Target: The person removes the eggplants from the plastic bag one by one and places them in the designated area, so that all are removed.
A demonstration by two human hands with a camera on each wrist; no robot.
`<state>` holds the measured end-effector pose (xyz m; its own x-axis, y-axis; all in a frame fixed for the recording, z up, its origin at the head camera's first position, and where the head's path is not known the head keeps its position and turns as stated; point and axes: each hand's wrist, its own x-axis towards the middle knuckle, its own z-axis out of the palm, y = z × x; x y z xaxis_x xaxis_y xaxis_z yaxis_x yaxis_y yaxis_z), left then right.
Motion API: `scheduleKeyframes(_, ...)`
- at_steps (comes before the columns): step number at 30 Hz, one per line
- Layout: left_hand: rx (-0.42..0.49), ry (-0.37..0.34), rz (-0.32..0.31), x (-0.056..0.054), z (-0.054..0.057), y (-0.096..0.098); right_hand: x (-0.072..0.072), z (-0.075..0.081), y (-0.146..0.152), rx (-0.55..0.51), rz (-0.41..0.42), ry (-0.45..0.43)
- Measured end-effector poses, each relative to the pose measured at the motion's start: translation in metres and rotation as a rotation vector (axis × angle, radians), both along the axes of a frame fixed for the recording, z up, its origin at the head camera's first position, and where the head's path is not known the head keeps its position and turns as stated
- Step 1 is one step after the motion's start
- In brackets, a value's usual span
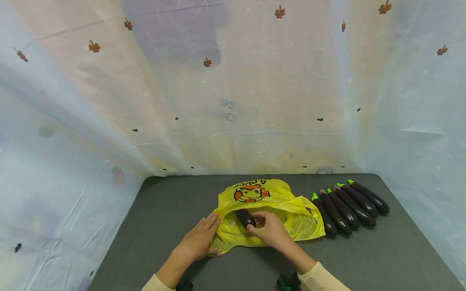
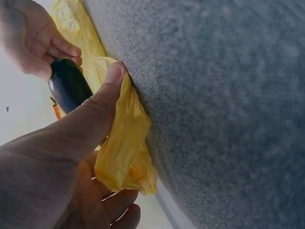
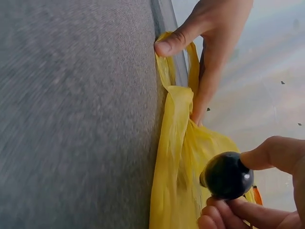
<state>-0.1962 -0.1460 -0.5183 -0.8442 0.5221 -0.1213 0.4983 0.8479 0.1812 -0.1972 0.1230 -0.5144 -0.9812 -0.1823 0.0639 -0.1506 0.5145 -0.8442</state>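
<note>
A yellow plastic bag (image 1: pixel 266 191) with a printed cartoon duck lies on the grey table, its mouth facing me. My right hand (image 1: pixel 271 229) holds a dark eggplant (image 1: pixel 246 218) between thumb and fingers at its rounded end. The eggplant's other end is inside the bag's mouth. At the bag's left edge, my left hand (image 1: pixel 198 238) grips the plastic, with the thumb (image 2: pixel 102 102) on the near side and the fingers behind. In the right wrist view the eggplant (image 3: pixel 228 175) shows end-on, close to the bag's opening (image 3: pixel 178 143).
Several eggplants (image 1: pixel 350 209) lie side by side to the right of the bag, green stem ends pointing away. The grey table (image 1: pixel 166 203) has a patterned plastic sheet (image 1: pixel 235 97) hanging behind it and at both sides. Dark bands sit at both wrists.
</note>
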Motion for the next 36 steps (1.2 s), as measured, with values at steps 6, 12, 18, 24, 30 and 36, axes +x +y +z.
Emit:
scheduleKeyframes(6,0.011,-0.003,-0.004,0.000,0.001,-0.001,0.004,0.004,0.014,-0.014,0.009,0.032)
scheduleKeyframes(12,0.022,0.006,-0.008,-0.001,0.000,-0.001,0.007,0.006,0.030,-0.052,0.017,0.060)
scheduleKeyframes(18,0.019,0.005,-0.012,0.000,0.000,-0.001,0.010,0.007,0.048,-0.075,0.033,0.056)
scheduleKeyframes(24,0.023,0.006,-0.014,0.000,0.000,-0.001,0.017,0.012,0.066,-0.072,0.027,0.036)
scheduleKeyframes(30,0.026,0.005,-0.012,0.000,0.002,-0.001,0.023,0.016,0.082,-0.060,0.051,0.031)
scheduleKeyframes(36,0.021,0.012,-0.020,0.000,0.002,-0.001,0.030,0.019,0.103,-0.024,0.083,0.022)
